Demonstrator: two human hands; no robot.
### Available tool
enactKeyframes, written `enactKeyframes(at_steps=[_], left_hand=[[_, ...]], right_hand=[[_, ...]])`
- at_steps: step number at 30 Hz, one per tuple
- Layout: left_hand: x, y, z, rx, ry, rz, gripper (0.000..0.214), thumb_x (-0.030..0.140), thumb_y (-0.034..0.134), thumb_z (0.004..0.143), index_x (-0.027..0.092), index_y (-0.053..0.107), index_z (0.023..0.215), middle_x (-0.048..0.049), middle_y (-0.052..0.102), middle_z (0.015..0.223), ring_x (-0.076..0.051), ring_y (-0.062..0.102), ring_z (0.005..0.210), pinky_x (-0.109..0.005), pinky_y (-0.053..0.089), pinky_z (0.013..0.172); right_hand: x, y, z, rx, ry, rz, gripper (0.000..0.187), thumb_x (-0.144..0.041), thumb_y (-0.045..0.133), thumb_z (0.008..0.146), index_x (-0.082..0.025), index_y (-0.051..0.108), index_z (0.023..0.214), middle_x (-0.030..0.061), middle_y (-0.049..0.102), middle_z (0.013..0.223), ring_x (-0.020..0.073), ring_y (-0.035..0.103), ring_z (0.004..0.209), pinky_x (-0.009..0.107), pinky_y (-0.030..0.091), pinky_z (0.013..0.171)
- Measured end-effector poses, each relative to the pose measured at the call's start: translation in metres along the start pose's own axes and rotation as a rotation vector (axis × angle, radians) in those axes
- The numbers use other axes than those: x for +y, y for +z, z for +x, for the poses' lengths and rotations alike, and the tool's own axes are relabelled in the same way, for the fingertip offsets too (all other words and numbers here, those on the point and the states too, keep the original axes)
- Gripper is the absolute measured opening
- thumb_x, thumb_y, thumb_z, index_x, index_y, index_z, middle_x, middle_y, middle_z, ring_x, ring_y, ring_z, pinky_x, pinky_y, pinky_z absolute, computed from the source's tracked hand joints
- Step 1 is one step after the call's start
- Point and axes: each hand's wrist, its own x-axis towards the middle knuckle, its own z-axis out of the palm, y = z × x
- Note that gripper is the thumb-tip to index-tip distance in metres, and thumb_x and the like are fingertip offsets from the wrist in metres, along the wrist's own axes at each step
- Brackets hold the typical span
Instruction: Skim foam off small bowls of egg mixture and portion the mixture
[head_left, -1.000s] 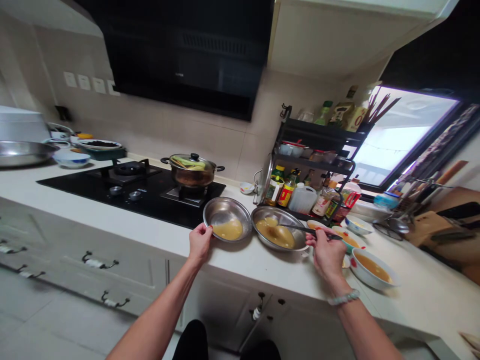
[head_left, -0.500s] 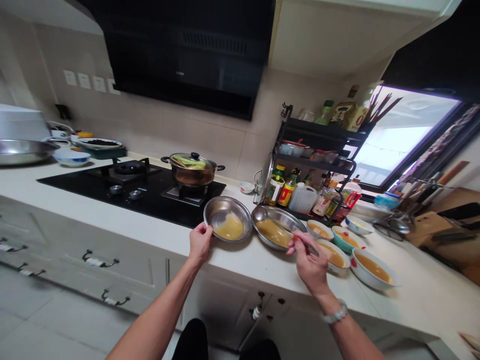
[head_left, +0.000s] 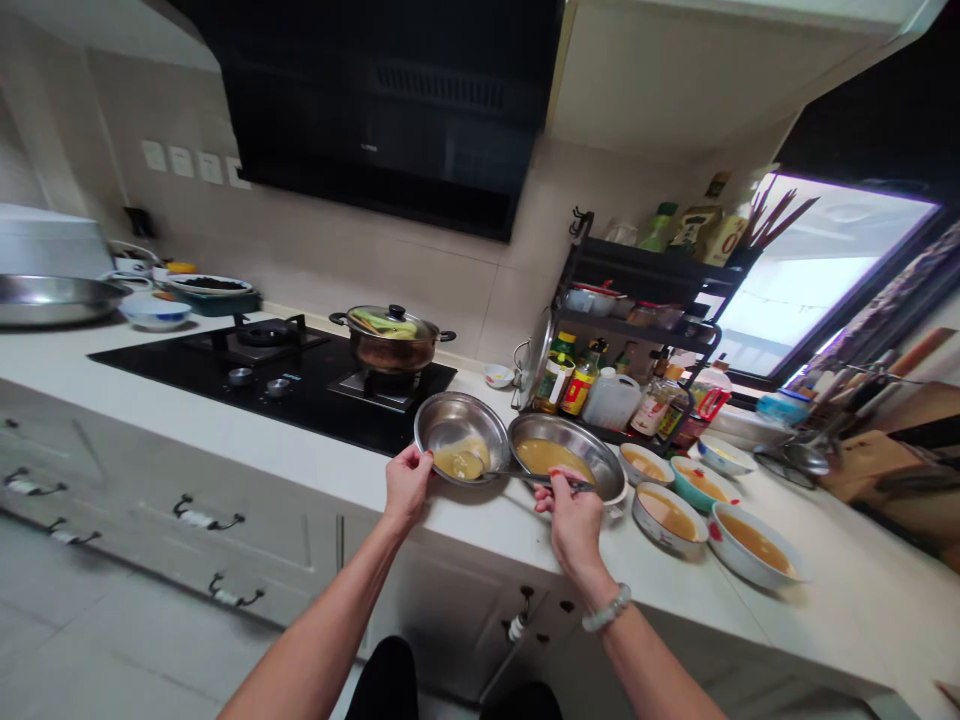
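Note:
My left hand (head_left: 409, 484) pinches the near left rim of a steel bowl (head_left: 452, 412), which is tipped so its yellowish liquid (head_left: 454, 460) pools on the near side. In my right hand (head_left: 571, 507) is the dark handle of a ladle (head_left: 517, 477). Its scoop lies in the liquid of that left bowl. The handle passes over the front of a second steel bowl (head_left: 609, 470) holding similar liquid. Right of this stand several china bowls, among them a white bowl (head_left: 750, 572) and a green-rimmed bowl (head_left: 682, 476), filled with orange-brown liquid.
A lidded pot (head_left: 394, 345) stands on the black gas hob (head_left: 315, 405). A black rack (head_left: 637, 325) with sauce bottles stands behind the bowls. Utensils and a knife block (head_left: 855, 455) are at the far right. A wide steel pan (head_left: 56, 305) lies at the left.
My right hand has moved left, bringing the ladle's scoop from the right steel bowl into the left one. My left hand keeps its grip on the left bowl's rim.

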Motion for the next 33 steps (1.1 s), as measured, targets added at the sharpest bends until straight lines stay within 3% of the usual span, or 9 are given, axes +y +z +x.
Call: enactKeyframes(at_steps=[15, 22, 28, 33], left_hand=[[0.001, 0.0, 0.001, -0.004, 0.005, -0.004, 0.024, 0.029, 0.058, 0.063, 0.02, 0.042, 0.048, 0.0065, 0.046, 0.043, -0.008, 0.04, 0.046, -0.019, 0.033, 0.049], [0.005, 0.001, -0.001, -0.004, -0.004, -0.019, 0.024, 0.028, 0.058, 0.062, 0.02, 0.041, 0.047, 0.0063, 0.046, 0.043, -0.008, 0.04, 0.046, -0.019, 0.032, 0.048], [0.002, 0.0, 0.0, -0.007, 0.003, -0.009, 0.024, 0.028, 0.058, 0.063, 0.02, 0.041, 0.048, 0.0068, 0.045, 0.043, -0.008, 0.04, 0.046, -0.019, 0.033, 0.048], [-0.003, -0.001, 0.002, -0.011, 0.008, -0.017, 0.024, 0.027, 0.059, 0.065, 0.019, 0.042, 0.048, 0.0072, 0.045, 0.044, -0.007, 0.04, 0.047, -0.018, 0.032, 0.048]], right_hand=[[-0.026, -0.014, 0.018, 0.102, 0.033, 0.138, 0.03, -0.033, 0.072, 0.062, -0.016, 0.056, 0.08, -0.0016, 0.061, 0.053, 0.0141, 0.058, 0.045, 0.021, 0.045, 0.036], [-0.04, -0.041, 0.043, 0.199, -0.021, 0.16, 0.027, -0.03, 0.071, 0.059, -0.016, 0.056, 0.077, -0.0025, 0.059, 0.052, 0.0129, 0.057, 0.044, 0.021, 0.043, 0.037], [-0.036, -0.073, 0.059, 0.289, -0.132, -0.082, 0.029, -0.04, 0.066, 0.067, -0.016, 0.056, 0.08, 0.0001, 0.059, 0.052, 0.0161, 0.056, 0.043, 0.026, 0.045, 0.039], [-0.03, -0.087, 0.044, 0.045, -0.476, -0.455, 0.026, -0.038, 0.055, 0.081, -0.015, 0.062, 0.091, 0.0032, 0.063, 0.063, 0.0159, 0.059, 0.047, 0.03, 0.051, 0.048]])
